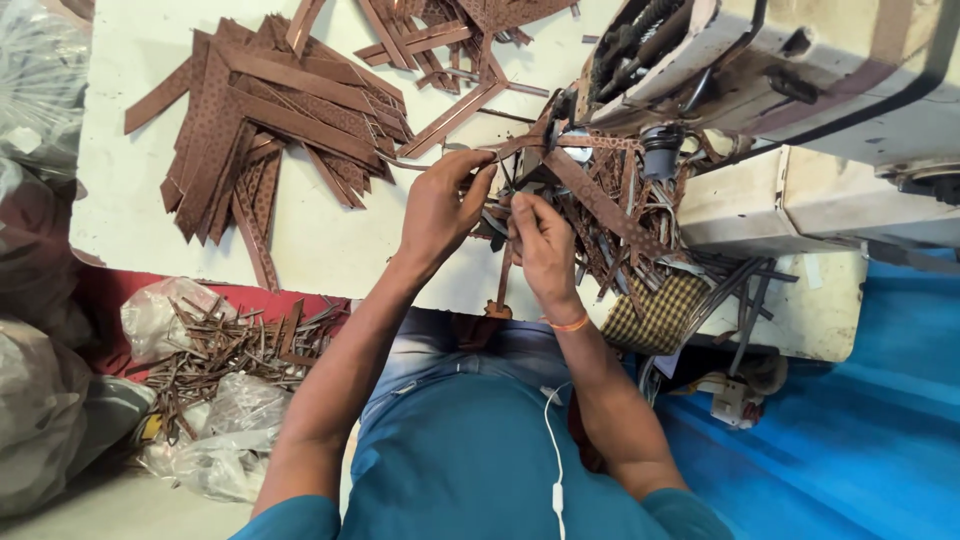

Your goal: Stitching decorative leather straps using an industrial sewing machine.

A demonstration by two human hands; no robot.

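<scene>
My left hand [440, 205] pinches a brown patterned leather strap [600, 200] at its end near the sewing machine [800, 90]. My right hand [545, 245] grips the same bundle of straps just below, fingers closed around a strap that hangs down toward my lap. The strap runs diagonally under the machine's head. An orange band circles my right wrist.
A fanned pile of brown straps [270, 120] lies on the white table [130, 200] at the left, and more straps [440, 35] at the top. A plastic bag of strap offcuts [215, 350] sits on the floor. A checked cloth [660, 310] hangs at the table edge.
</scene>
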